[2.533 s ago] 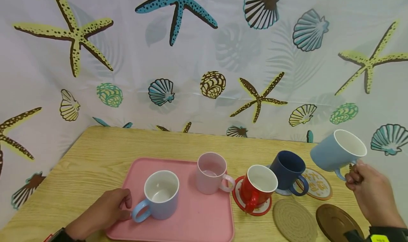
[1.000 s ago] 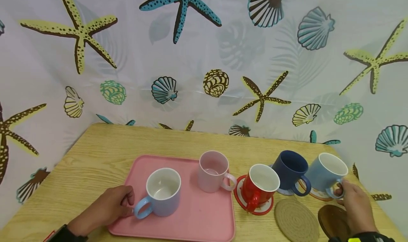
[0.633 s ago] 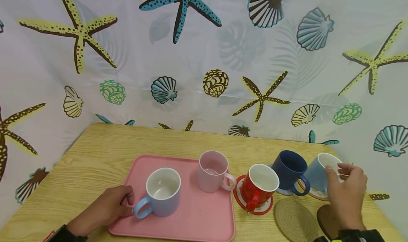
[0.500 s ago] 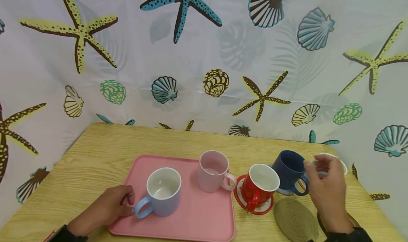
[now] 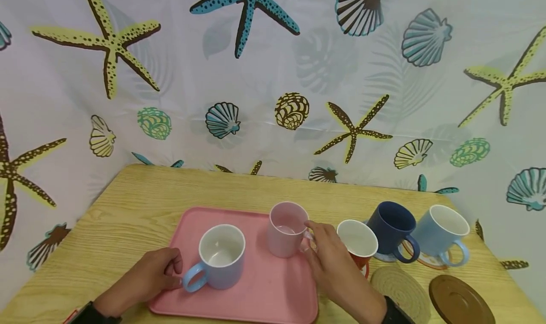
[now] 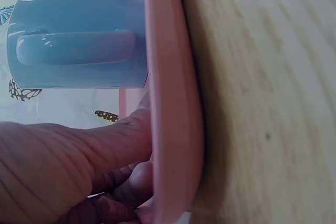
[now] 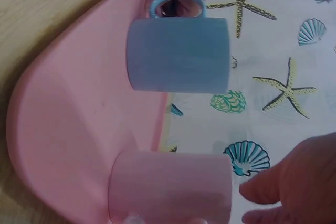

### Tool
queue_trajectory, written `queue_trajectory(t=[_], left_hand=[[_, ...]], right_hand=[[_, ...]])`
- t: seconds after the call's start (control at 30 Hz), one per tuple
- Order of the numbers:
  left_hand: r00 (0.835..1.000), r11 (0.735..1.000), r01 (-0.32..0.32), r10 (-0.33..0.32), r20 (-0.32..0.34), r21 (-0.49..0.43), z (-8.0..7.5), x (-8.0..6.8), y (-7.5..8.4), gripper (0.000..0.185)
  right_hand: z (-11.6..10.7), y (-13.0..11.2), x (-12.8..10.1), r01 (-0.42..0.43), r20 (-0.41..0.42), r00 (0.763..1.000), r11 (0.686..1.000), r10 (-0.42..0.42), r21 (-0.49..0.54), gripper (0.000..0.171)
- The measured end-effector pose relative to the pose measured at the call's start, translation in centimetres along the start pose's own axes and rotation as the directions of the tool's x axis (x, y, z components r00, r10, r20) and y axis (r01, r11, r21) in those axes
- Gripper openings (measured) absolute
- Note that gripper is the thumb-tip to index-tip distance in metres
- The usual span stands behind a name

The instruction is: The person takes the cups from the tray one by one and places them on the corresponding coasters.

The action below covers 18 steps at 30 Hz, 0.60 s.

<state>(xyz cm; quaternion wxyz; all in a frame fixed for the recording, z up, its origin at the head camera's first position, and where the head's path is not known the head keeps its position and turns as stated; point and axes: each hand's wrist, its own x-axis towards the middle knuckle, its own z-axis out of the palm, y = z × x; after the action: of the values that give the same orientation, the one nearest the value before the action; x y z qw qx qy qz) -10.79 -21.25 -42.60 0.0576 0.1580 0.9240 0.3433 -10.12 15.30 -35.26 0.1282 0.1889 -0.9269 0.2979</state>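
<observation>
On the pink tray (image 5: 273,286) stand a light blue mug (image 5: 222,257) and a pink mug (image 5: 283,234). My left hand (image 5: 155,272) holds the tray's left rim, its thumb lying on the rim beside the blue mug's handle. In the left wrist view that thumb presses against the tray wall (image 6: 176,103), and the other fingers curl behind it. My right hand (image 5: 330,260) is at the pink mug's handle, thumb and forefinger apart on either side of it. A small gap shows between these fingertips (image 7: 257,187) and the pink mug (image 7: 173,187) in the right wrist view.
Right of the tray stand a red mug (image 5: 358,238), partly hidden by my right hand, a navy mug (image 5: 390,226) and another light blue mug (image 5: 441,231), on coasters. A woven coaster (image 5: 403,291) and a brown wooden coaster (image 5: 460,300) lie in front. A patterned curtain hangs behind.
My right hand has set the second light blue mug on the coaster at the far right, let go, and moved left to the pink mug. The left hand stays at the tray.
</observation>
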Motion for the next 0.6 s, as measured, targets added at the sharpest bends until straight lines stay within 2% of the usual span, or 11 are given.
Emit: queue_trajectory(t=[0.17,0.23,0.33,0.43,0.6], left_hand=[[1.0,1.0,0.016,-0.016,0.018,-0.016,0.0,0.1,0.2,0.028],[0.999,1.0,0.024,-0.023,0.023,-0.017,-0.1,0.2,0.2,0.028],[0.999,0.999,0.033,-0.033,0.028,-0.022,-0.1,0.2,0.3,0.028],[0.999,1.0,0.025,-0.025,0.02,-0.018,-0.1,0.2,0.3,0.028],[0.999,0.999,0.035,-0.035,0.016,-0.012,-0.1,0.2,0.2,0.028]], right_hand=[[1.0,0.1,0.3,-0.054,0.035,0.998,0.999,0.054,-0.007,0.04],[1.1,0.3,0.5,-0.068,0.048,0.997,0.998,0.067,0.017,0.041],[1.4,0.4,0.6,-0.136,0.089,0.988,0.987,0.129,0.082,0.044],[1.9,0.4,0.5,-0.207,0.092,0.977,0.967,0.194,0.152,0.041],[2.9,0.4,-0.4,-0.298,0.098,0.955,0.91,0.281,0.29,0.025]])
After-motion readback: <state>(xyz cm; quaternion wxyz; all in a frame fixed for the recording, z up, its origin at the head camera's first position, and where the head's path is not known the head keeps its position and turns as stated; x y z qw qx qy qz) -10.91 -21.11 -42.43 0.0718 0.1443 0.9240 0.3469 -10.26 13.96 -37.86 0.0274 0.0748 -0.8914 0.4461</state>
